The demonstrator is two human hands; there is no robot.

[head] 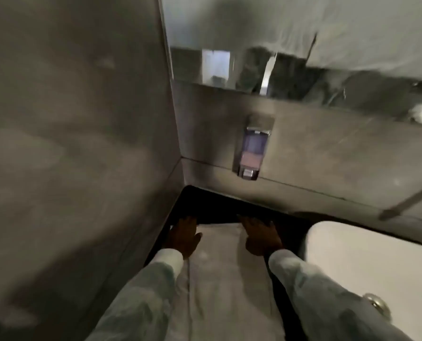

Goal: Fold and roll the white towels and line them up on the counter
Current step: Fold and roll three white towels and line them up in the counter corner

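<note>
Hands (184, 236) (260, 238) flat on long white towel (226, 279), dark counter (217, 207).

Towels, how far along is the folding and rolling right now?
Early. One towel lies flat as a narrow strip on the dark counter, so the folding looks done. The left hand and right hand press flat on its far end, likely about to roll. No rolled towels show, so rolling and lining up remain.
</note>
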